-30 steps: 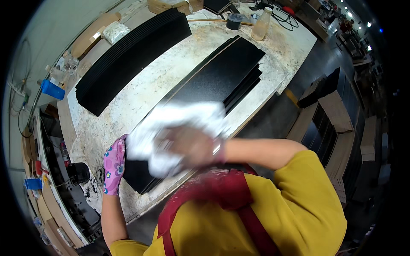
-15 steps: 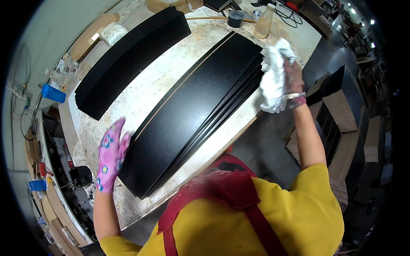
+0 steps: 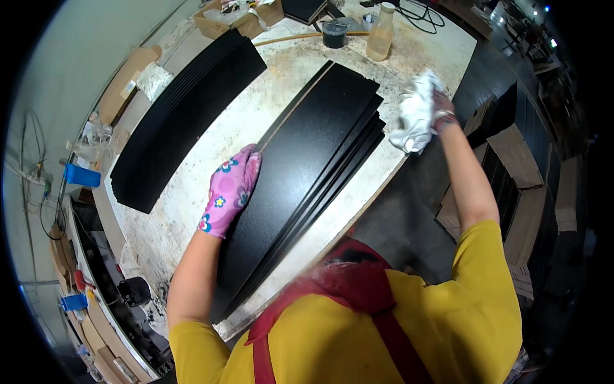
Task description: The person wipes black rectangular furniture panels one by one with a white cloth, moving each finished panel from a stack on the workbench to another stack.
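Note:
A stack of long black boards (image 3: 300, 160) lies slantwise on the worktable, its lower boards fanned out on the near side. Along the left edge of that stack rests my left hand (image 3: 231, 191) in a pink flowered glove, fingers stretched out and touching the top board's edge. Beyond the stack's far right end, my right hand (image 3: 444, 112) is closed on a crumpled white cloth (image 3: 417, 114). The cloth hangs above the table's right edge, apart from the boards and slightly blurred. This hand looks to be in a dark, stained glove.
A second stack of black boards (image 3: 185, 121) lies on the left of the white, stained table (image 3: 224, 144). At the far side stand a dark tub (image 3: 334, 35), a bottle of cloudy liquid (image 3: 381, 35) and a cardboard box (image 3: 240, 20). Stacked boards with cardboard (image 3: 518, 153) stand right of the table.
My left hand has moved up along the boards' left edge, its thumb now nearer the fingers. The right hand keeps the cloth near the stack's far end, shifted slightly. The whole view has shifted a little.

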A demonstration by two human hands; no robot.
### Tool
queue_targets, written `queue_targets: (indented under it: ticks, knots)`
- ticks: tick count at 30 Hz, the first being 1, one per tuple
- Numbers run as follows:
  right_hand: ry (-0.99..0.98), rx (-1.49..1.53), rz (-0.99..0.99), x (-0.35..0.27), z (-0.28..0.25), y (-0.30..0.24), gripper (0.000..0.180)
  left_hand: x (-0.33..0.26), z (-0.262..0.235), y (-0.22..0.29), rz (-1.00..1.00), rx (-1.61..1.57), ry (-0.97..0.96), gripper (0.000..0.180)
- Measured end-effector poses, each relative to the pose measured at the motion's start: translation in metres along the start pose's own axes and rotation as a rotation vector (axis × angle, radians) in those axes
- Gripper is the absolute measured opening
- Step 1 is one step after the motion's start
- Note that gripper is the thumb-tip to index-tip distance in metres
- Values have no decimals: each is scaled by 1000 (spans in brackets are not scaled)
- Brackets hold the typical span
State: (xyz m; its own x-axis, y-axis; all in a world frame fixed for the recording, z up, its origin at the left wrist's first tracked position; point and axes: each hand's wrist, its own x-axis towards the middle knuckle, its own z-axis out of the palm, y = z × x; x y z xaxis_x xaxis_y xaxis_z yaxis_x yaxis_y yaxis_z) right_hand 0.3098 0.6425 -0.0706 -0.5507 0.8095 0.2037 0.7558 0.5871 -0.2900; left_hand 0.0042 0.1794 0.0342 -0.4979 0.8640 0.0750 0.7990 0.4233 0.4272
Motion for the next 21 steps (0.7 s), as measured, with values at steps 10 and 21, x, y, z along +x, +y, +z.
queue_targets:
  ticks: [10, 21]
  knots:
    - [44, 566, 302, -85, -94, 34, 50, 3, -5, 8, 197, 121, 174, 48]
    - [-200, 1771, -48, -74, -115, -63, 35, 97, 56, 199, 197, -678, -259, 79]
